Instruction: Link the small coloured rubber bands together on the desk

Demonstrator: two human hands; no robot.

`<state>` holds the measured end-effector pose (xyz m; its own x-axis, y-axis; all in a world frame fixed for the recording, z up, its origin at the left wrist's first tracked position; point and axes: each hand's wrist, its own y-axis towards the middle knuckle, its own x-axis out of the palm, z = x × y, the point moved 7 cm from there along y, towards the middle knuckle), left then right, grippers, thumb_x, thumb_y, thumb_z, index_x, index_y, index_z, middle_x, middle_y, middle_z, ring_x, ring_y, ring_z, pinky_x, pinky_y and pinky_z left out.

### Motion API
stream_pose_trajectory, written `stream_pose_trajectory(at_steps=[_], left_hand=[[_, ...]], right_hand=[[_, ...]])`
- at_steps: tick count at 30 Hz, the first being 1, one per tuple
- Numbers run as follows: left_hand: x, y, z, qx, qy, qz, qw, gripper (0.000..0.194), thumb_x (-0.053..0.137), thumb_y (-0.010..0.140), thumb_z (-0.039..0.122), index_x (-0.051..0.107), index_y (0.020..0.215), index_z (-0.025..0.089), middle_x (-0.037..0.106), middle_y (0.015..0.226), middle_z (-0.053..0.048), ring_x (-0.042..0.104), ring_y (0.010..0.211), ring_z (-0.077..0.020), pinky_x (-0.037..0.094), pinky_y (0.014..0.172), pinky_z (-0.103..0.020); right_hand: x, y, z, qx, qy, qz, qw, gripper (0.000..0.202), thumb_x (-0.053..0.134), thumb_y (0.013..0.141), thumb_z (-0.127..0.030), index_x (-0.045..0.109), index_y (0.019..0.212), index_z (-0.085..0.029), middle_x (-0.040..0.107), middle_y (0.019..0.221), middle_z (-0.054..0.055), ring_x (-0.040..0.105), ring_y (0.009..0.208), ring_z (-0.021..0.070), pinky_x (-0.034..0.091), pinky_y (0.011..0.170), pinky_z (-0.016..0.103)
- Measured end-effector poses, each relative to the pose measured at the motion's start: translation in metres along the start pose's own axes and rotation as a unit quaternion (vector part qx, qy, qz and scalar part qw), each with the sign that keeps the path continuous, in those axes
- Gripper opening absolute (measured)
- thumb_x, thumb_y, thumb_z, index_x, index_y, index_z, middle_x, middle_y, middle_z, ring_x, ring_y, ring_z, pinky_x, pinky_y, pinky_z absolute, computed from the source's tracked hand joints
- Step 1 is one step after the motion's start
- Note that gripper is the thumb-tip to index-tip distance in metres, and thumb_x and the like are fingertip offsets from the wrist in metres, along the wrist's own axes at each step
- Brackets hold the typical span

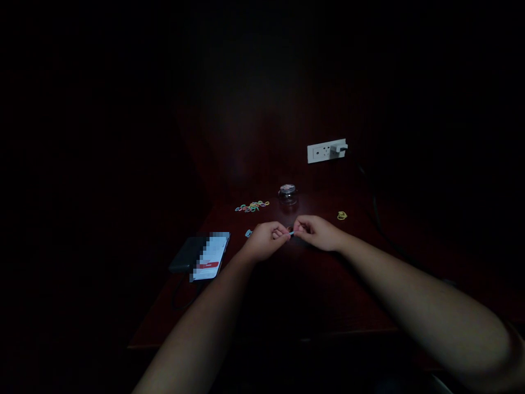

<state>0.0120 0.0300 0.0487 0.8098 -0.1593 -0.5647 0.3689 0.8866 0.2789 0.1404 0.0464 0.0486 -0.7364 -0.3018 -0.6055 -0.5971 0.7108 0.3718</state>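
My left hand and my right hand meet above the dark red table, their fingertips pinched on a small light blue hair tie. It spans the short gap between them, and its ends are hidden in the fingers. Just left of my left hand lies a little light blue bunch of hair ties, partly covered by that hand. Beyond it is a loose pile of multicoloured hair ties. A small yellow group of hair ties rests to the right, past my right hand.
A clear lidded jar stands behind my hands. To the left, a lit phone leans against or overlaps a dark box-like object. A socket panel with a plug is on the wall; a dark cable runs down at right.
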Motion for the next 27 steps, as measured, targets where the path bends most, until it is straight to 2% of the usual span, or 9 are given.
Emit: stream_pose_trajectory(at_steps=[3,6,9,12,18,23,27], left_hand=[[-0.007,-0.001,0.0,0.004,0.018,0.023,1.0,0.024,0.06,0.075,0.033,0.063,0.082,0.011,0.063,0.071,-0.005,0.055,0.062,-0.01,0.043,0.056,-0.02],[-0.01,-0.001,-0.002,0.005,0.02,0.035,0.999,0.024,0.06,0.075,0.034,0.063,0.082,0.011,0.064,0.072,-0.005,0.055,0.062,-0.0099,0.043,0.056,-0.02],[-0.004,0.0,-0.001,0.007,0.009,0.011,1.0,0.024,0.06,0.075,0.033,0.064,0.082,0.011,0.064,0.071,-0.005,0.055,0.063,-0.01,0.044,0.058,-0.02],[0.001,0.0,0.0,0.011,0.005,-0.01,1.0,0.023,0.06,0.075,0.032,0.064,0.082,0.011,0.064,0.073,-0.005,0.056,0.064,-0.0102,0.044,0.058,-0.02],[-0.003,0.0,0.0,0.006,0.008,0.004,1.0,0.024,0.06,0.075,0.032,0.064,0.083,0.01,0.065,0.073,-0.006,0.056,0.063,-0.0102,0.043,0.057,-0.02],[0.0,0.0,0.002,0.008,0.009,-0.01,1.0,0.023,0.058,0.077,0.032,0.064,0.082,0.01,0.066,0.075,-0.007,0.057,0.065,-0.0108,0.045,0.06,-0.021],[0.003,0.0,0.004,0.012,0.004,-0.023,1.0,0.023,0.057,0.079,0.032,0.064,0.083,0.01,0.067,0.075,-0.007,0.058,0.066,-0.0112,0.045,0.06,-0.021]], right_hand=[[-0.003,0.0,-0.002,-0.002,0.005,0.01,1.0,0.014,0.053,0.079,-0.028,0.052,0.075,-0.015,0.046,0.061,-0.003,0.04,0.055,0.0084,0.031,0.05,0.021],[-0.001,-0.001,-0.004,0.001,0.058,0.0,0.998,0.016,0.056,0.077,-0.03,0.05,0.081,-0.016,0.046,0.062,-0.003,0.041,0.055,0.0085,0.033,0.05,0.02],[0.005,-0.002,-0.006,0.0,0.084,-0.026,0.996,0.022,0.059,0.076,-0.033,0.05,0.087,-0.016,0.047,0.063,-0.003,0.041,0.054,0.0086,0.033,0.05,0.02],[0.007,-0.002,-0.007,-0.006,0.06,-0.032,0.998,0.022,0.055,0.079,-0.037,0.053,0.082,-0.015,0.046,0.061,-0.003,0.04,0.055,0.0088,0.032,0.05,0.021],[0.0,-0.002,-0.006,0.0,0.042,-0.012,0.999,0.022,0.053,0.08,-0.036,0.054,0.079,-0.014,0.046,0.061,-0.003,0.039,0.055,0.0088,0.031,0.05,0.021],[0.005,-0.002,-0.007,0.003,0.056,-0.034,0.998,0.024,0.056,0.078,-0.037,0.054,0.084,-0.015,0.047,0.061,-0.003,0.04,0.054,0.0091,0.031,0.049,0.021],[0.009,-0.002,-0.01,-0.006,0.033,-0.05,0.998,0.027,0.051,0.081,-0.04,0.055,0.077,-0.014,0.046,0.059,-0.003,0.039,0.054,0.009,0.031,0.05,0.022]])
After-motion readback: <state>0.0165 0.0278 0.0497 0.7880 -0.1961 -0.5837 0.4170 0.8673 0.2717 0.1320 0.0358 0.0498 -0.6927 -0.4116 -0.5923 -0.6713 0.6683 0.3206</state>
